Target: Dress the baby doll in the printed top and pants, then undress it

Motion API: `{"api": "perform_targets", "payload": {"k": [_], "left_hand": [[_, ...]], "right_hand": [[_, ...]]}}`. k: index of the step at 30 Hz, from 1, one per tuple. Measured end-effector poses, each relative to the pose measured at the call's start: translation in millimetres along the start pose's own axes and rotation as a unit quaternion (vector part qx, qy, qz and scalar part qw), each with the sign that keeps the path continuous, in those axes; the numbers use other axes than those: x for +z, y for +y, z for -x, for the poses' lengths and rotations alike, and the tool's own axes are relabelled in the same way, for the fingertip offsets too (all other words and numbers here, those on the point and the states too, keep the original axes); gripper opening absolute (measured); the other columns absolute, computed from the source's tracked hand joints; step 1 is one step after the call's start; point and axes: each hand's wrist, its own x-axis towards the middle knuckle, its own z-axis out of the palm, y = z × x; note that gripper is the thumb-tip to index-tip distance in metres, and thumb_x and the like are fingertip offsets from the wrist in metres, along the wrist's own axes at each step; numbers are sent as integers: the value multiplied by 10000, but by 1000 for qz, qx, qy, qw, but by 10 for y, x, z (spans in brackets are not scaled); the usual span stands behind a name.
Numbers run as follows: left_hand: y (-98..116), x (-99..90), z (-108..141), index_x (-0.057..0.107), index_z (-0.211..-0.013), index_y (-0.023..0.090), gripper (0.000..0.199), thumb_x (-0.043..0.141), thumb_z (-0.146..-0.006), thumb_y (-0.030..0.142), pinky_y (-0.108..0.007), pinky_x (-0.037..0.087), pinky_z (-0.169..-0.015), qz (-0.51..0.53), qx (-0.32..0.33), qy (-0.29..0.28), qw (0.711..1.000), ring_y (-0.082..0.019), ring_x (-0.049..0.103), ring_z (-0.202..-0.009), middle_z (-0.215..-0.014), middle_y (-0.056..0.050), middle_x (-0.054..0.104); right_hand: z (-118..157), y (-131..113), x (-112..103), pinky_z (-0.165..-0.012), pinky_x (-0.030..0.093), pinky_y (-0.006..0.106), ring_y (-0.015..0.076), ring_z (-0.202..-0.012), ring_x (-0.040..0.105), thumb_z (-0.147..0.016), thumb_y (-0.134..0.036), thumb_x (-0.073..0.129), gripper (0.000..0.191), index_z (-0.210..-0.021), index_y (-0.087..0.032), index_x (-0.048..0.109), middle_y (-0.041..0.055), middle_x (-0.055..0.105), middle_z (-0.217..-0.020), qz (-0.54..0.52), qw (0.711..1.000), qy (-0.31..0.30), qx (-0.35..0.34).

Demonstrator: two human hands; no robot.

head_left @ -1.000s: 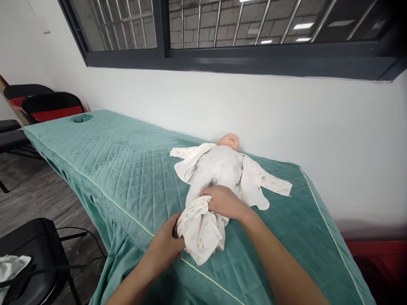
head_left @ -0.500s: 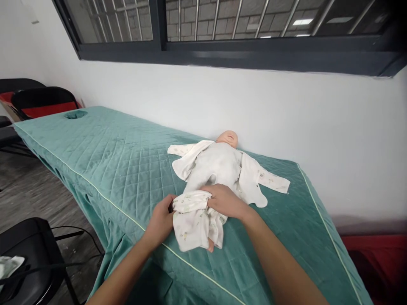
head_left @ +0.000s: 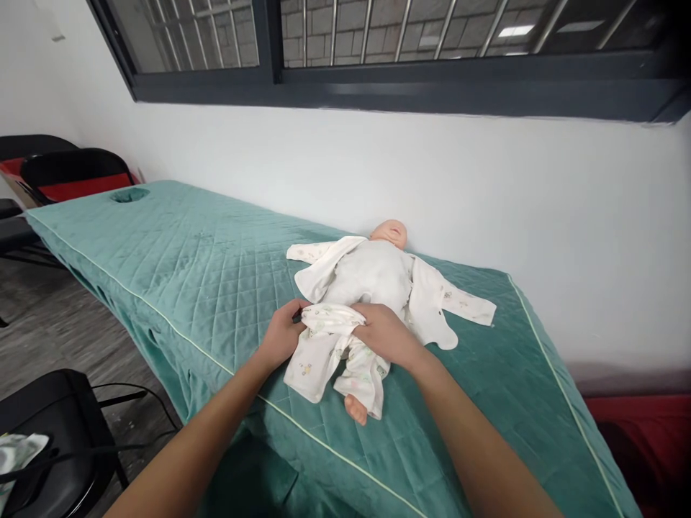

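A baby doll (head_left: 389,233) lies on its back on a green quilted bed cover, its head toward the wall. Its white jacket (head_left: 429,309) is spread open with the sleeves out to both sides, over a white cloth torso. White printed baby trousers (head_left: 318,352) lie over the doll's legs, and one foot (head_left: 355,409) sticks out of a trouser leg. My left hand (head_left: 284,332) is closed on the waistband's left side. On the waistband's other side my right hand (head_left: 386,332) grips the fabric, its fingertips partly hidden by the cloth.
The green bed (head_left: 216,288) runs along a white wall below a barred window (head_left: 378,79). A face hole (head_left: 129,194) is at its far left. Black chairs (head_left: 80,173) stand beyond it, and a black chair (head_left: 54,439) with a cable is at lower left.
Both hands have moved the waistband up toward the doll's torso. The trouser legs have spread apart, and more of the doll's foot shows.
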Motion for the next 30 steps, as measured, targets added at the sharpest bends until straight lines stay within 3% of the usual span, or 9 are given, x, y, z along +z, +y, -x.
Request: {"api": "perform_targets", "payload": {"k": [5,9,15,19,23,26,30], "left_hand": [[-9,14,-163,659,-888,178,172,599,-726,178,-284,461,-820,-5,18,-15,1000,-177,608,-865,-880,-11,692],[26,39,-256,657,-879,177,182,620,-702,186,-268,471,-774,29,14,-48,998,-169,609,-819,-827,5,684],[40,125,-438,647,-874,172,176,631,-720,257,-250,453,-701,26,13,4,1000,-155,586,-758,-794,9,664],[40,163,-456,625,-868,179,173,622,-736,290,-239,426,-656,10,12,7,1000,-139,551,-697,-741,28,623],[49,148,-387,582,-799,184,123,615,-714,267,-220,383,-618,9,11,8,1000,-117,481,-659,-679,52,541],[43,137,-374,557,-737,180,98,608,-691,249,-217,359,-604,13,12,-2,1000,-112,457,-647,-660,55,511],[34,141,-368,544,-702,180,91,606,-691,246,-219,341,-589,23,17,-13,1000,-112,440,-634,-635,55,487]], "right_hand": [[-23,5,-19,-694,410,264,196,-818,635,-833,-164,485,137,-783,-191,610,31,707,-867,-10,1000,11,25],[-30,11,-34,-762,443,286,213,-897,647,-848,-161,465,185,-875,-185,646,56,714,-969,-31,998,28,45],[-72,125,7,-868,449,319,221,-992,632,-889,-202,449,228,-1014,-175,638,74,697,-1055,-82,992,76,64],[-39,116,-2,-826,459,311,208,-933,625,-869,-234,516,174,-986,-187,636,36,690,-1002,-123,987,65,81],[63,48,-152,-788,463,304,194,-883,611,-823,-406,681,283,-999,-188,638,23,673,-983,-205,977,8,56],[138,125,-314,-827,461,312,197,-947,610,-848,-465,665,347,-1050,-182,659,53,674,-1053,-290,956,-18,29],[188,386,-424,-702,452,281,158,-799,593,-876,-490,628,339,-1002,-180,684,43,676,-912,-351,930,55,98]]}}
